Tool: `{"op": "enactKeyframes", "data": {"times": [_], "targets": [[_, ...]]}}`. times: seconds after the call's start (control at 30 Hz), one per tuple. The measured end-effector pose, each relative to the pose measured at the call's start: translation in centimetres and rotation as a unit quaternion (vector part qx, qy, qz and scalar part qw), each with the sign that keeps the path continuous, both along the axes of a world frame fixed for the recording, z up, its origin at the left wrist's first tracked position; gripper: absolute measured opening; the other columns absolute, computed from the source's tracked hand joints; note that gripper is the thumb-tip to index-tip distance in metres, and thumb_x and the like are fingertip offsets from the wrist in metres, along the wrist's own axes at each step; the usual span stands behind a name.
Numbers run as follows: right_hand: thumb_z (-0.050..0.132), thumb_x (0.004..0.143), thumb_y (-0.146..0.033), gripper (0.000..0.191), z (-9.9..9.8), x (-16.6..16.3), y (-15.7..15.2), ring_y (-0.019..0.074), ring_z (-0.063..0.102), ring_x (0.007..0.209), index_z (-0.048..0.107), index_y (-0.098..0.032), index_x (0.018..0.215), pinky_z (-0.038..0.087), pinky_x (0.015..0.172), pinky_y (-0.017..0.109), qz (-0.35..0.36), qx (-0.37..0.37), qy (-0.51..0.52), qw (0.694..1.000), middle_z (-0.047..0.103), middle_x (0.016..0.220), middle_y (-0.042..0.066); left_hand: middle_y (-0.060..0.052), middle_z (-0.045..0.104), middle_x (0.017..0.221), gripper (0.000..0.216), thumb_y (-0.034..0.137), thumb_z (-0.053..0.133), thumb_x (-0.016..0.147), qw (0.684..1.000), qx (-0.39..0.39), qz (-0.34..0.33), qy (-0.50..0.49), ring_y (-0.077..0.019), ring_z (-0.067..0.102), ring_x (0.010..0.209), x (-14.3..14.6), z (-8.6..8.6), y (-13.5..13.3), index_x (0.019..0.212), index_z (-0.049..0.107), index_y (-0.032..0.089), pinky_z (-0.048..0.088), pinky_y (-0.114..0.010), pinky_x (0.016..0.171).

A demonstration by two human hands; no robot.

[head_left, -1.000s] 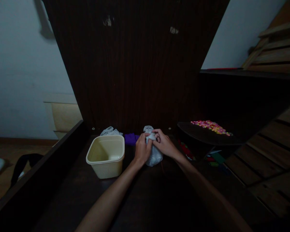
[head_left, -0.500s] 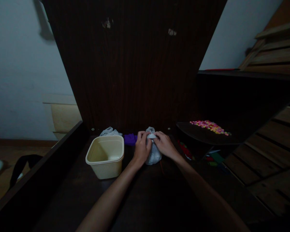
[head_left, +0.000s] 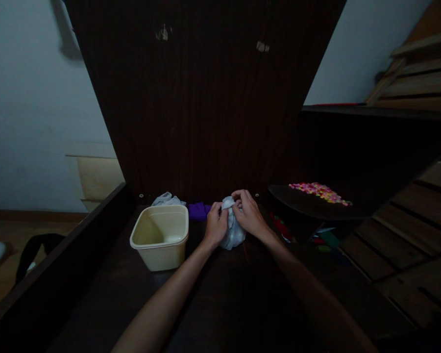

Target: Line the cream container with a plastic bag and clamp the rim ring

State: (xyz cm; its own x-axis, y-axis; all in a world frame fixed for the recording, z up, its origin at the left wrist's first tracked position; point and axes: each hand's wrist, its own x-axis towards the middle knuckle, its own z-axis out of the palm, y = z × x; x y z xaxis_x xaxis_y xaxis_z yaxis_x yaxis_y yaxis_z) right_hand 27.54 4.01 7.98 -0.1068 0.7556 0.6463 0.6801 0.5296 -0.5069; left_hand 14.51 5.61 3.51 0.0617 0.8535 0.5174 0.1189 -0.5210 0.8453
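A whitish, crumpled plastic bag point(head_left: 233, 234) rests on the dark desk top point(head_left: 220, 304), between my two hands. My left hand point(head_left: 216, 224) pinches the upper left of the bag, thumb against fingers. On the other side my right hand point(head_left: 249, 214) has its thumb and fingertips closed on the bag's gathered top. What the bag holds cannot be made out. To the left of my left hand stands a cream plastic bin point(head_left: 165, 252), upright and open at the top. Behind it lie a second pale plastic bag point(head_left: 168, 199) and a folded purple cloth point(head_left: 198, 211).
A dark back panel point(head_left: 206, 108) rises behind the bags. At right, a rounded shelf point(head_left: 297, 201) bears a pile of pink and yellow bits point(head_left: 321, 192). Red and green items point(head_left: 327, 240) lie under it. A raised side board point(head_left: 69, 250) borders the left.
My hands have shifted on the bag's top, the right hand's fingers rising slightly. The top of the bag now looks more bunched. The bin and cloth stay put.
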Motion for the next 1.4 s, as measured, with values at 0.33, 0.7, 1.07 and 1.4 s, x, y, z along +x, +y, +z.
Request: {"op": "enactKeyframes", "data": {"times": [0.33, 0.7, 1.07, 1.4], "targets": [[0.042, 0.074, -0.003, 0.036, -0.7, 0.6, 0.1, 0.0244, 0.058, 0.095, 0.052, -0.024, 0.1, 0.049, 0.086, 0.038, 0.03, 0.002, -0.02, 0.999, 0.06, 0.097, 0.008, -0.002, 0.065, 0.092, 0.019, 0.006, 0.055, 0.081, 0.997, -0.039, -0.044, -0.044, -0.0188, 0.063, 0.092, 0.0, 1.0, -0.1, 0.08, 0.068, 0.019, 0.05, -0.029, 0.087], [0.052, 0.078, -0.018, 0.027, -1.5, 1.3, 0.6, 0.0186, 0.062, 0.082, 0.048, -0.024, 0.105, 0.047, 0.074, 0.032, 0.068, -0.114, 0.162, 0.978, 0.064, 0.092, 0.004, -0.002, 0.062, 0.093, 0.008, 0.013, 0.06, 0.084, 0.998, -0.009, -0.029, -0.053, -0.0186, 0.061, 0.093, 0.3, 0.4, -0.5, 0.083, 0.064, 0.019, 0.049, -0.03, 0.086], [0.049, 0.074, -0.016, 0.02, -0.6, 1.1, 0.3, 0.0165, 0.057, 0.075, 0.046, -0.024, 0.092, 0.042, 0.068, 0.028, 0.116, -0.146, 0.137, 0.973, 0.056, 0.082, -0.002, -0.005, 0.071, 0.099, 0.017, 0.014, 0.058, 0.085, 0.996, -0.008, -0.02, -0.085, -0.018, 0.068, 0.092, 0.0, -0.2, 0.0, 0.101, 0.063, 0.019, 0.052, -0.03, 0.084], [0.048, 0.07, -0.015, 0.021, -0.5, 1.9, 0.0, 0.0142, 0.05, 0.066, 0.047, -0.023, 0.089, 0.037, 0.063, 0.026, 0.142, -0.208, 0.138, 0.958, 0.052, 0.072, -0.005, -0.003, 0.072, 0.093, 0.017, 0.012, 0.055, 0.086, 0.998, -0.009, -0.038, -0.055, -0.0179, 0.068, 0.087, 0.2, -0.4, -0.4, 0.097, 0.067, 0.018, 0.052, -0.027, 0.076]]}}
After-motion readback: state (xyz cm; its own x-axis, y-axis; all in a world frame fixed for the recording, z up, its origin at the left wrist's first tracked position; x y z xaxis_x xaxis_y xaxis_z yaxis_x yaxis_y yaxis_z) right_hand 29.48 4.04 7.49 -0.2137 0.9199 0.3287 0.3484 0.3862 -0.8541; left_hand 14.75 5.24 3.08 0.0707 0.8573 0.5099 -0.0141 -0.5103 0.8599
